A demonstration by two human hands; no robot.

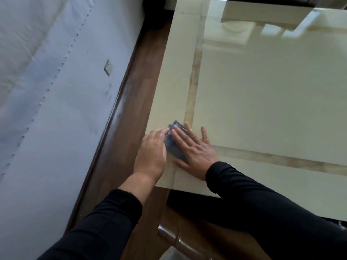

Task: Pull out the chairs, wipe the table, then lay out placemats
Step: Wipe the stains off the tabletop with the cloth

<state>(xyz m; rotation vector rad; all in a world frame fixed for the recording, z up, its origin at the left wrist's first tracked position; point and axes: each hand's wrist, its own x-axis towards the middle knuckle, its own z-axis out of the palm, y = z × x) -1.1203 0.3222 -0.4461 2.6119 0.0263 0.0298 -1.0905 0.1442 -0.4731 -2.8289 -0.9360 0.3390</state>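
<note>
Partly hidden blue cloth (175,145), right hand (195,151) flat over it

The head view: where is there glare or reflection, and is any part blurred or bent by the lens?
In the head view, the glossy table mirrors bright shapes at its far end; the wall's lines bend from wide-angle distortion; the right hand on the blue cloth looks slightly soft.

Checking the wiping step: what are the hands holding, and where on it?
A blue cloth on the table corner. The right hand presses flat on its right side; the left hand touches its left edge, actual grip unclear.
</note>
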